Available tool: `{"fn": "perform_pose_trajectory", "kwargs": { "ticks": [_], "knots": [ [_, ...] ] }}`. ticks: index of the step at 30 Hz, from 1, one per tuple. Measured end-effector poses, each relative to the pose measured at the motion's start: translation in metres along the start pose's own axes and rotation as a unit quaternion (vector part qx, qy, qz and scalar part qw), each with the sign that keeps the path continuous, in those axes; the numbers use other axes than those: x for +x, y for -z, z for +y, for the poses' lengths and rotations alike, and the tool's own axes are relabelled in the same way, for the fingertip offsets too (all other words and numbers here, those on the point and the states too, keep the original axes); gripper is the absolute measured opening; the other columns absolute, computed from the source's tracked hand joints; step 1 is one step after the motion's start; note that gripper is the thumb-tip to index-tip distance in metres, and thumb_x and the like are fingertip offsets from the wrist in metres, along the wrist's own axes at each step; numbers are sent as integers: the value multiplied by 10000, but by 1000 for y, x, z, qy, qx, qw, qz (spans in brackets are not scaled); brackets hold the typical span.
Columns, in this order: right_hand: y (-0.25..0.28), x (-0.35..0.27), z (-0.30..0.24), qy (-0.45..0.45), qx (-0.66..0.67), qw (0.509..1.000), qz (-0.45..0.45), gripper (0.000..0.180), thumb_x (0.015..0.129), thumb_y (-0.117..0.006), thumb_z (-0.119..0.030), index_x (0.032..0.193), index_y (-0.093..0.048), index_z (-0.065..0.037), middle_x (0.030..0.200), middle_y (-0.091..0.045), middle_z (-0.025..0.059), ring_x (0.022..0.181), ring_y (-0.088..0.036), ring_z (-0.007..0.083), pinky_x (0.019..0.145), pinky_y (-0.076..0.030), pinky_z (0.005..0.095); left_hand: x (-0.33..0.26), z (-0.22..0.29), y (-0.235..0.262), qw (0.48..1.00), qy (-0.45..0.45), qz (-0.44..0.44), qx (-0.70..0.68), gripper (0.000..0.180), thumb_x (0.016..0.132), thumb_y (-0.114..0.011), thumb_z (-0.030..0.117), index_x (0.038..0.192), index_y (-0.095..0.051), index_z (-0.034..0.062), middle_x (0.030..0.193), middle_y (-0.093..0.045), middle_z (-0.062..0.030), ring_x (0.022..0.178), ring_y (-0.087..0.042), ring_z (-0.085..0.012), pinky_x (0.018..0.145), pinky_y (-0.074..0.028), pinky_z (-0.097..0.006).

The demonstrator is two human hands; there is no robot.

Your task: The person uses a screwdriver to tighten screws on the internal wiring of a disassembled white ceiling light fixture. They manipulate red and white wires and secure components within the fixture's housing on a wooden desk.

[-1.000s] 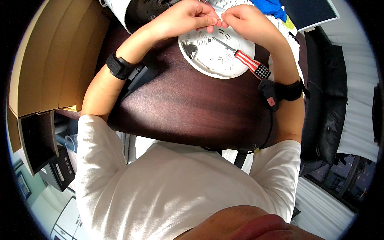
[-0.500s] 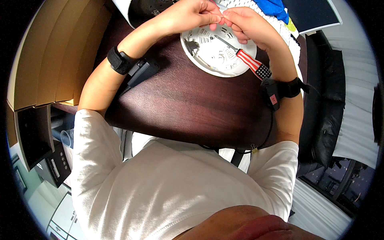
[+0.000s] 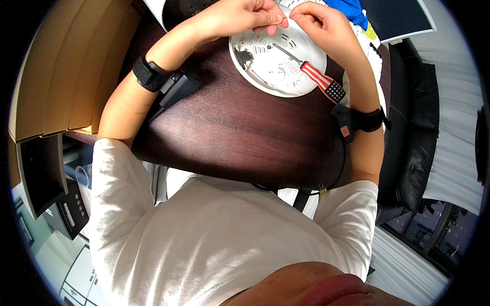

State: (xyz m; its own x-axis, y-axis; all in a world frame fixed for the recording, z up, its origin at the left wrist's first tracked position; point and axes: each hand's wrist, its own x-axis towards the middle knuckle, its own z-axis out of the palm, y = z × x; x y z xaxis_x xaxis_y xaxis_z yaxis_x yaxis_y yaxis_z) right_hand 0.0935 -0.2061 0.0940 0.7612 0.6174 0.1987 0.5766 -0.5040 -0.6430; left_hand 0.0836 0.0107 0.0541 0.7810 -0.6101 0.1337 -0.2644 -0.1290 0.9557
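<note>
My left hand (image 3: pixel 251 16) is above the far edge of a round white plastic base (image 3: pixel 286 92), its thumb and index finger pinched together. My right hand (image 3: pixel 326 26) faces it a small gap away, fingers curled and thumb pressed to the index finger. Whatever either pinch holds is too small to make out. Below the hands the base lies on the table with slots and a dark fitting (image 3: pixel 244 58) on its inner face. A screwdriver (image 3: pixel 322 82) with a red-and-white striped, black-dotted handle rests across the base, its tip toward the middle.
The dark brown table (image 3: pixel 229 137) spreads between my arms. A white keyboard (image 3: pixel 375 58), blue cloth (image 3: pixel 352 11) and dark screen (image 3: pixel 395 18) stand at the far right. Cardboard (image 3: pixel 76 66) rises on the left. A black cable (image 3: pixel 341 171) hangs from the right wrist device.
My hands, touching at the fingertips before, have drawn slightly apart. The right hand has turned a little, and its lower fingers are more tucked in. Base and screwdriver look unmoved.
</note>
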Motion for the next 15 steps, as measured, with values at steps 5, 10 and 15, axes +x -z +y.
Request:
{"fn": "perform_pose_trajectory", "kwargs": {
  "ticks": [5, 10, 15],
  "knots": [
    [-3, 1, 7, 30, 16, 999, -1, 160, 880, -587, -161, 909, -644, -15, 608, -518, -28, 524, -419, 33, 464, -336, 216, -1, 2, -1, 1000, 7, 0, 3, 273, 948, -530, 274, 1007, -651, 36, 712, -566, 50, 664, -474, -18, 592, -374, -169],
    [-12, -1, 10, -47, 90, 995, 3, 151, 888, -566, -137, 915, -632, -4, 622, -518, -26, 538, -437, 25, 480, -359, 193, 0, 0, -2, 1000, -19, 8, 0, 248, 952, -523, 254, 984, -637, 36, 701, -562, 50, 655, -472, -17, 591, -375, -170],
    [-25, -6, 4, -89, 235, 967, 48, 138, 895, -548, -122, 921, -618, -6, 607, -512, -22, 509, -452, 32, 459, -361, 183, 0, -1, -5, 999, -35, 33, 8, 224, 954, -520, 231, 967, -626, 34, 701, -561, 48, 652, -465, -14, 588, -370, -172]
  ]
}}
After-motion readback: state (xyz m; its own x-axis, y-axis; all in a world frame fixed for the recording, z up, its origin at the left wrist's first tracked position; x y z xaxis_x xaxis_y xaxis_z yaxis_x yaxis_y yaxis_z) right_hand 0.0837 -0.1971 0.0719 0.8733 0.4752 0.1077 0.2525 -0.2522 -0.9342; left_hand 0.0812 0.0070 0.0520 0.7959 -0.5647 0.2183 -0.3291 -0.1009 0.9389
